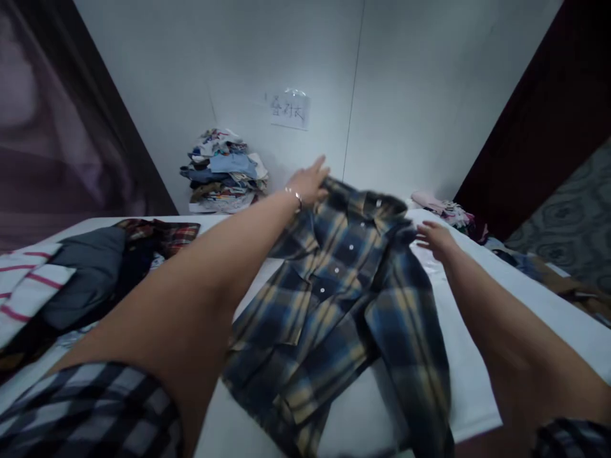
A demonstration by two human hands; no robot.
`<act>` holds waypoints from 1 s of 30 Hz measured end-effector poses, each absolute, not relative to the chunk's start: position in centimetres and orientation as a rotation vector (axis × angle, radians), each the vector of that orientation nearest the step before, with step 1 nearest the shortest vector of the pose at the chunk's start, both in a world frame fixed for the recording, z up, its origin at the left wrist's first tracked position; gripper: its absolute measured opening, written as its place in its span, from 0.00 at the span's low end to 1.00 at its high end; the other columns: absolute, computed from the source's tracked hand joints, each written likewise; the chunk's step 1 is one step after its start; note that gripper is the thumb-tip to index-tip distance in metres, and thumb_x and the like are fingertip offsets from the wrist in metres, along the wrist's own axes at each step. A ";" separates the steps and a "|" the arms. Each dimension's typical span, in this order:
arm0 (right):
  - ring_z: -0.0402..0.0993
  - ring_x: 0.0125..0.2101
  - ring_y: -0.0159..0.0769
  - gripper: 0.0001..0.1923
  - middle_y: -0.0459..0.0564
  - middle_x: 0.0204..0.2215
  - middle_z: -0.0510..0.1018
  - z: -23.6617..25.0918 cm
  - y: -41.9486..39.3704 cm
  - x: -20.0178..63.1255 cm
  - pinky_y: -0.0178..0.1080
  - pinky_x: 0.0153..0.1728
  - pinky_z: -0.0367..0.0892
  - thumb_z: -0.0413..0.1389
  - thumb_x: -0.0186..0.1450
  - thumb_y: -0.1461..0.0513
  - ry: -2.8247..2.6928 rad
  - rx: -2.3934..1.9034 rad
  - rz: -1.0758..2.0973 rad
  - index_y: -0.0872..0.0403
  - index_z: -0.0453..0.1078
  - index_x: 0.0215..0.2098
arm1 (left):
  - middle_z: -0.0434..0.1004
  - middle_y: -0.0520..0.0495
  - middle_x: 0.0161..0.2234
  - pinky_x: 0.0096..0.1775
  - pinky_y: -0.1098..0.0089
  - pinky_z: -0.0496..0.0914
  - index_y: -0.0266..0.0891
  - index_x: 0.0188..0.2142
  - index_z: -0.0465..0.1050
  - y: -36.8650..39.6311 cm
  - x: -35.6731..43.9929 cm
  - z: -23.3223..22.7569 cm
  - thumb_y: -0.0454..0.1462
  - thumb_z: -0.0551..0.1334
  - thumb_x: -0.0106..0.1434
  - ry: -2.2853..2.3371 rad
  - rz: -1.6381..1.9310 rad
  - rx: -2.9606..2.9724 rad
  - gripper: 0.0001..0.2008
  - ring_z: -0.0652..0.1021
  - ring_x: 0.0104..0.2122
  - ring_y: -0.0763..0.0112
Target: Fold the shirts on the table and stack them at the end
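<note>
A blue, black and yellow plaid button-up shirt is spread over the white table in front of me, collar toward the wall. Its front is buttoned, and one sleeve lies across the lower body. At the shirt's left shoulder edge my left hand is closed on the cloth, with one finger sticking out; the thumb is hidden. My right hand is beside the opposite shoulder, fingers apart, and no cloth shows between them. Both hands are slightly blurred.
Folded clothes are stacked high by the wall. More garments lie along the table's left side. A pink and white clothes pile is at the back right. A handwritten paper sign hangs on the wall.
</note>
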State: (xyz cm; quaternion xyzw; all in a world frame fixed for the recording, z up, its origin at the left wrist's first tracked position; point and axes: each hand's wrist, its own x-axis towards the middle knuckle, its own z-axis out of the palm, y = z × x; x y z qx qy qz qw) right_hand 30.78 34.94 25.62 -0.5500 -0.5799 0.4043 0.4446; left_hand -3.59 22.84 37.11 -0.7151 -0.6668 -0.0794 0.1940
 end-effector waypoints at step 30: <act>0.74 0.34 0.40 0.28 0.48 0.30 0.78 14.3 16.1 36.3 0.39 0.36 0.66 0.58 0.54 0.48 -1.662 -1.350 1.202 0.56 0.71 0.47 | 0.72 0.35 0.45 0.42 0.59 0.69 0.29 0.44 0.71 -0.1 -13.3 26.8 0.38 0.45 0.65 -2.575 -0.137 -1.362 0.20 0.74 0.44 0.54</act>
